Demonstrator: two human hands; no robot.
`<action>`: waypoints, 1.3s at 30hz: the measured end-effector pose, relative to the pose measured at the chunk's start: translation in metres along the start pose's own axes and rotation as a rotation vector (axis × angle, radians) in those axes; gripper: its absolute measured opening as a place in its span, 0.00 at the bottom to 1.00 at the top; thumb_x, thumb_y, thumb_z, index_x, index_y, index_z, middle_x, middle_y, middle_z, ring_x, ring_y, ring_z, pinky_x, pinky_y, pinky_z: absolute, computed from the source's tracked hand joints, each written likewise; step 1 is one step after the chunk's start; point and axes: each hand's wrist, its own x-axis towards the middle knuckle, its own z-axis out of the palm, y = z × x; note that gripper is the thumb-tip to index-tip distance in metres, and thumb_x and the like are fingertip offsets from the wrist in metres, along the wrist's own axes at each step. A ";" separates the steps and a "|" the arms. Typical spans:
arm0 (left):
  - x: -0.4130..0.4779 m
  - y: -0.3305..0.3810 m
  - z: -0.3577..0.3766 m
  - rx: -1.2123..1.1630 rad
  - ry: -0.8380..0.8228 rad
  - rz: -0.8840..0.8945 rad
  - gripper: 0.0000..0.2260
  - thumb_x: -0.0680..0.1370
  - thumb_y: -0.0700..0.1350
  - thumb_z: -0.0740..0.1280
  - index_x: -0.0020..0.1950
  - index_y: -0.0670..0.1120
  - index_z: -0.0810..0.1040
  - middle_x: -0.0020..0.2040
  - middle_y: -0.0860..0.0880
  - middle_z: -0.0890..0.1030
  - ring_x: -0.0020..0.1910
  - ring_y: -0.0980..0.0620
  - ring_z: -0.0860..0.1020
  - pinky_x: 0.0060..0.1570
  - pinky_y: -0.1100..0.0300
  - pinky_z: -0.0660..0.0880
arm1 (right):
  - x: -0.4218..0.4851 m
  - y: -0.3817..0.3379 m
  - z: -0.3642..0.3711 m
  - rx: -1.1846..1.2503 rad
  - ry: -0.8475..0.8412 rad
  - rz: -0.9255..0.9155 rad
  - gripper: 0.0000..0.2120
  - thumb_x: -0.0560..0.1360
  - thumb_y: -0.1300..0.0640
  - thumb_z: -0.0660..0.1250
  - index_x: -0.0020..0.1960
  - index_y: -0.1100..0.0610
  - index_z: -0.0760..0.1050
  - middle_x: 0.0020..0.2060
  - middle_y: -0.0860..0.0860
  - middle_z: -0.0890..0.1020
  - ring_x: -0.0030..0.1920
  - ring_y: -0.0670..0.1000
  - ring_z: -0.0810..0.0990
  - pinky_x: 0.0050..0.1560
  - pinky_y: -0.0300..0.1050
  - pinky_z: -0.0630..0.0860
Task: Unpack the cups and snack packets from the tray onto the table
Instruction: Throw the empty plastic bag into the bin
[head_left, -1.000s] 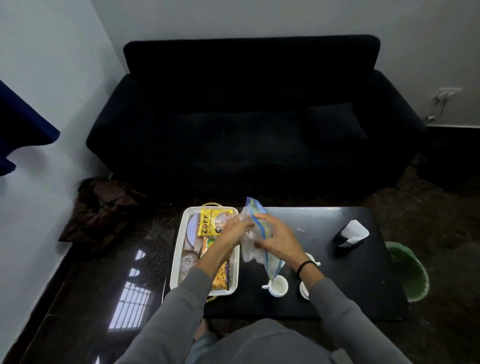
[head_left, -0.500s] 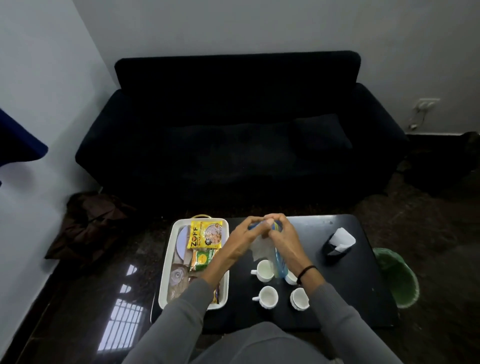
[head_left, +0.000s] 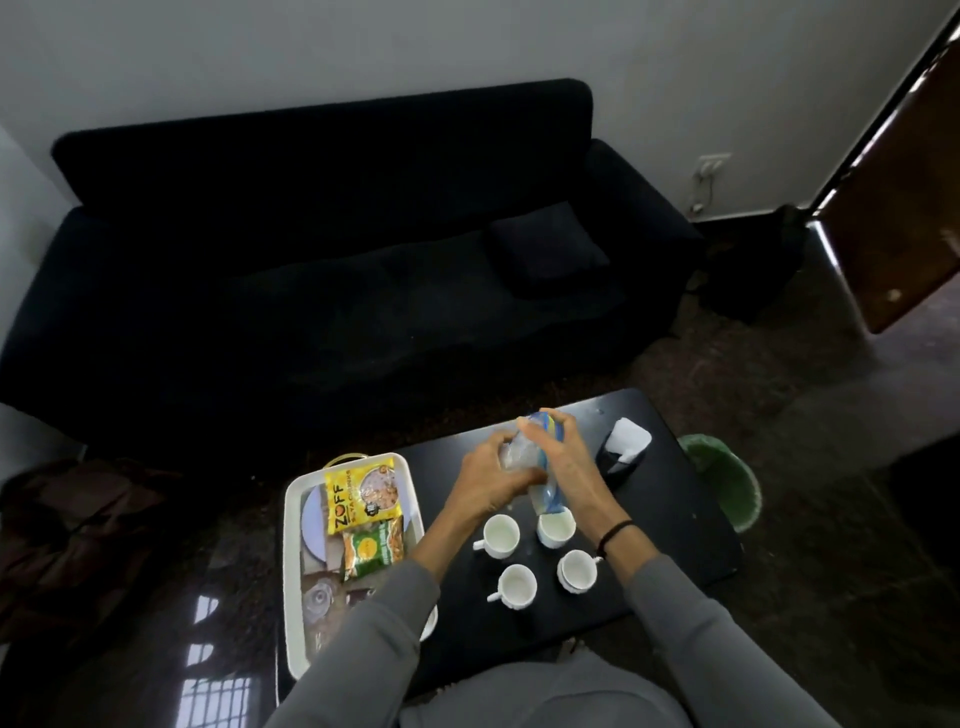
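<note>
Four white cups (head_left: 503, 535) stand on the black table (head_left: 670, 519), lower centre. Both hands, left hand (head_left: 488, 480) and right hand (head_left: 569, 462), clasp a clear zip bag (head_left: 543, 496) above them. Yellow soya packet (head_left: 361, 498) and green packet (head_left: 373, 546) remain in the white tray (head_left: 293, 571), lower left; unpacking appears roughly half complete.

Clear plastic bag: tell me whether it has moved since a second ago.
Yes. The bag shifted right, away from the white tray toward the tissue holder.
</note>
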 end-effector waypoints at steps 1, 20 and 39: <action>0.001 0.003 0.005 -0.020 -0.007 -0.006 0.21 0.70 0.45 0.78 0.62 0.47 0.79 0.45 0.54 0.82 0.37 0.60 0.83 0.33 0.71 0.77 | -0.003 0.002 -0.006 -0.020 0.013 0.009 0.31 0.63 0.26 0.75 0.60 0.35 0.71 0.62 0.55 0.78 0.59 0.55 0.83 0.57 0.54 0.84; 0.089 0.104 0.224 -0.004 -0.166 -0.096 0.20 0.71 0.52 0.75 0.61 0.55 0.78 0.45 0.51 0.85 0.29 0.55 0.84 0.31 0.62 0.79 | 0.076 0.016 -0.251 0.130 0.268 0.086 0.33 0.63 0.40 0.82 0.60 0.50 0.70 0.54 0.55 0.85 0.48 0.52 0.89 0.48 0.55 0.87; 0.219 -0.007 0.437 0.172 -0.361 -0.383 0.12 0.78 0.47 0.70 0.61 0.50 0.78 0.56 0.49 0.84 0.39 0.46 0.85 0.42 0.49 0.83 | 0.184 0.160 -0.432 -0.355 0.514 0.383 0.24 0.69 0.53 0.80 0.56 0.55 0.69 0.51 0.56 0.81 0.54 0.61 0.82 0.56 0.52 0.79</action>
